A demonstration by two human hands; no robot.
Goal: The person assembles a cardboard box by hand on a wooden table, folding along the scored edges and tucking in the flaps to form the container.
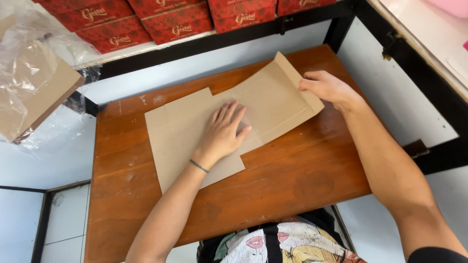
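Note:
A flat brown cardboard box blank (181, 130) lies on a small wooden table (292, 185). My left hand (223, 131) presses flat on the middle of the cardboard, fingers spread, a thin bracelet on the wrist. My right hand (326, 88) grips the right panel of the cardboard at its edge, and that panel is lifted and folded upward along a crease.
Red printed boxes (180, 23) are stacked on a black-framed shelf (234, 40) behind the table. A bundle of brown cardboard in clear plastic wrap (31, 80) sits at the upper left. White tiled floor surrounds the table; a black frame (438, 97) stands at right.

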